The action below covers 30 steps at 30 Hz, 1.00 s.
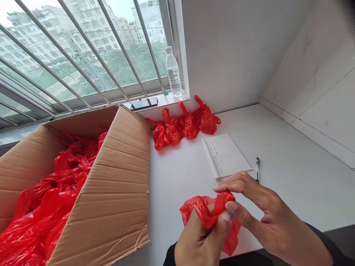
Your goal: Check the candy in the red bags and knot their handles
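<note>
A red plastic bag (230, 240) is bunched up between my hands at the near edge of the white table. My left hand (203, 236) is closed on it, with part of the bag looped over the fingers and the thumb pressed against it. With thumb and fingertips, my right hand (257, 210) pinches the upper end of the bag. Whatever the bag contains is hidden. Beyond my hands lies a sheet of paper (231, 157) with handwritten lines down one side, and a pen (257, 168) rests to its right.
On the left stands an open cardboard box (111, 184) filled with red plastic bags (52, 199). Several knotted red bags (190, 123) sit in a row against the wall. A water bottle (173, 74) and a phone (143, 103) rest on the sill of the barred window.
</note>
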{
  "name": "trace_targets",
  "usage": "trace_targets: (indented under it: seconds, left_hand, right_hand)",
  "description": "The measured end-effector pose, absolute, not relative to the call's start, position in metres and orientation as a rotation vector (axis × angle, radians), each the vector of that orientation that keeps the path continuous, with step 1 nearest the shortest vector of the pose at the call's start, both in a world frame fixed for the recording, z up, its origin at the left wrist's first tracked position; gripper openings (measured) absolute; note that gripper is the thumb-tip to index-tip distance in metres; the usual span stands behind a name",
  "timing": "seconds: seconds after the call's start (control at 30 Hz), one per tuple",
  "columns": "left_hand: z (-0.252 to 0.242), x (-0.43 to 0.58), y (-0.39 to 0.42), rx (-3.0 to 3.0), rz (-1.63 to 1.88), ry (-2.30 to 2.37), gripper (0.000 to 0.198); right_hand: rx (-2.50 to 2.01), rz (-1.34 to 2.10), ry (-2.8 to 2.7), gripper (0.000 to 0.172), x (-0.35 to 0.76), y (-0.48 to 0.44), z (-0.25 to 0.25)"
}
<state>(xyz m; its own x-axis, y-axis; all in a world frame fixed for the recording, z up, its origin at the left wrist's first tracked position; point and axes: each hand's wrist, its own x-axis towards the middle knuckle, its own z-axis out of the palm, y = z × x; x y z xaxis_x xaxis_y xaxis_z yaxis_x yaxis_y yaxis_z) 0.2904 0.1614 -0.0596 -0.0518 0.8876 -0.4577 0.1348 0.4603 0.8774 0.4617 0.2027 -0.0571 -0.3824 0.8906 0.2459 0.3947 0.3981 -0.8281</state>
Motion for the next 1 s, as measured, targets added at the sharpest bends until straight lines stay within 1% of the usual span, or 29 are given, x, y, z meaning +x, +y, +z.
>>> trace_targets:
  seconds: [0.07,0.17,0.23,0.33,0.47,0.5,0.53,0.57,0.6,0.67,0.77,0.8,0.87,0.93,1.0]
  left_hand:
    - [-0.063,0.284,0.173,0.877,0.788,1.297,0.044]
    - [-0.070,0.273,0.192,0.778,0.852,1.017,0.046]
    - [-0.074,0.266,0.201,0.788,0.902,0.953,0.041]
    - [-0.077,0.260,0.205,0.940,0.878,0.932,0.026]
    - [-0.073,0.257,0.200,1.150,0.834,0.969,0.013]
    - [-0.072,0.257,0.199,1.203,0.835,0.982,0.009]
    - [-0.073,0.256,0.198,1.264,0.838,1.001,0.004]
    - [-0.074,0.256,0.196,1.337,0.844,1.027,0.008]
    - [-0.076,0.256,0.195,1.431,0.853,1.059,0.017]
    - [-0.084,0.257,0.194,1.662,0.897,1.108,0.036]
    - [-0.100,0.259,0.193,1.917,1.073,1.157,0.055]
    - [-0.105,0.260,0.193,1.956,1.137,1.179,0.058]
    - [-0.113,0.261,0.192,1.995,1.231,1.226,0.056]
    - [-0.118,0.262,0.192,2.013,1.248,1.239,0.051]
    - [-0.120,0.261,0.192,2.016,1.221,1.215,0.050]
  right_hand:
    - [-1.090,1.004,-1.868,0.010,0.464,0.205,-0.059]
    - [-1.163,1.045,-1.790,0.007,0.466,0.204,-0.060]
    - [-1.130,1.105,-1.837,0.006,0.466,0.202,-0.061]
    - [-1.009,1.195,-1.910,0.003,0.465,0.203,-0.066]
    - [-0.977,1.157,-1.910,0.033,0.461,0.213,-0.080]
    - [-0.976,1.155,-1.932,0.036,0.459,0.217,-0.083]
    - [-0.974,1.168,-1.951,0.035,0.458,0.220,-0.086]
    - [-0.980,1.198,-1.957,0.031,0.457,0.223,-0.089]
    - [-1.001,1.239,-1.943,0.028,0.456,0.225,-0.090]
    - [-1.082,1.329,-1.871,0.032,0.455,0.228,-0.093]
    - [-1.130,1.461,-1.789,0.037,0.454,0.229,-0.098]
    - [-1.106,1.498,-1.784,0.036,0.453,0.229,-0.100]
    - [-1.029,1.561,-1.782,0.035,0.452,0.229,-0.104]
    - [-0.976,1.635,-1.772,0.032,0.452,0.230,-0.108]
    - [-0.968,1.672,-1.781,0.027,0.452,0.231,-0.110]
